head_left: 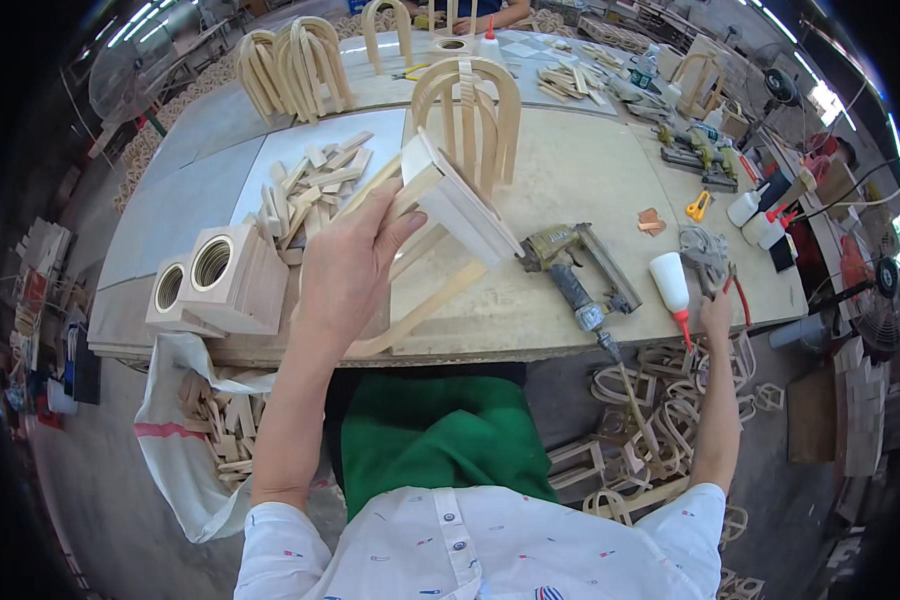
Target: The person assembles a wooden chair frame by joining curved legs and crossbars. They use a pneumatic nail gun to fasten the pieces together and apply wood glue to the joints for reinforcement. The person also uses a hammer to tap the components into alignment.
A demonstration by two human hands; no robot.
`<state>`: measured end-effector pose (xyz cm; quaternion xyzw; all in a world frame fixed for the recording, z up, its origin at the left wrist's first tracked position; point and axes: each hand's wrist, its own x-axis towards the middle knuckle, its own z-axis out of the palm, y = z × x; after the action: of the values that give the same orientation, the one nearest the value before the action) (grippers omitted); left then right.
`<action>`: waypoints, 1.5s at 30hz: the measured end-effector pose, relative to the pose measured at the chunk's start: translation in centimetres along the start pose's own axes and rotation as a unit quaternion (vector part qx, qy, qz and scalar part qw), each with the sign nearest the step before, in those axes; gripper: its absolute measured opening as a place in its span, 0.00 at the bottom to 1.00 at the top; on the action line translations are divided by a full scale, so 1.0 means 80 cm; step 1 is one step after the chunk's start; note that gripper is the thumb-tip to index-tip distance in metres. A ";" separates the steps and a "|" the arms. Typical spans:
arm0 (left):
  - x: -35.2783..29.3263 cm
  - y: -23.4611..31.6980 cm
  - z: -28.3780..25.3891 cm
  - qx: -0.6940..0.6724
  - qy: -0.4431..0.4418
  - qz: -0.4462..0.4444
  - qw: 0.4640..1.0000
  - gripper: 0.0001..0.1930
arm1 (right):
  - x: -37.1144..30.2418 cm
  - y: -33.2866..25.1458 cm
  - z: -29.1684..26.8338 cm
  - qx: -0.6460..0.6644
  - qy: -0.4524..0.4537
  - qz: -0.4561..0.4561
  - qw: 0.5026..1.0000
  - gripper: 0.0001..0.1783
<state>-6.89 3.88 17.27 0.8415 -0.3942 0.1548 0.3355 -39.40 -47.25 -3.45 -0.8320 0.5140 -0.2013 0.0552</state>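
My left hand point(355, 240) is closed round a pale wooden frame point(458, 212), which has a square block-like end and long bent strips. It is tilted over the table's front edge, and part of it lies hidden behind my hand and forearm. To the right, my right hand point(716, 316) reaches to the table edge, its fingers closed at the red-handled pliers point(739, 297), beside a crumpled grey cloth point(705, 250). A nail gun point(570, 265) and a white glue bottle with a red tip point(671, 284) lie between my hands.
Two wooden boxes with round holes point(230, 275) stand at the left edge, near loose wood strips point(315, 185). Arched frames point(467, 120) stand farther back. Yellow scissors point(699, 205) and more nail guns point(700, 155) lie right. A sack of offcuts point(185, 440) sits below. Someone works opposite.
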 end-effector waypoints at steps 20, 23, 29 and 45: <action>-0.033 -0.013 -0.042 -0.100 -0.148 0.030 0.983 0.10 | -0.213 -0.361 -0.253 0.616 -0.284 -0.090 0.729 0.20; -0.043 -0.040 -0.047 -0.072 -0.169 -0.047 0.982 0.10 | -0.219 -0.375 -0.248 0.629 -0.307 -0.098 0.708 0.21; -0.059 -0.048 -0.035 -0.026 -0.088 0.074 0.993 0.14 | -0.240 -0.406 -0.222 0.621 -0.358 -0.083 0.692 0.22; -0.042 -0.037 -0.034 0.011 -0.056 0.154 0.986 0.18 | -0.253 -0.427 -0.216 0.590 -0.294 -0.121 0.742 0.25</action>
<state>-6.76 8.98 16.18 0.7818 -0.5354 0.1609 0.2760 -25.63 -11.62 16.92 -0.7065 0.1460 -0.2143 0.6585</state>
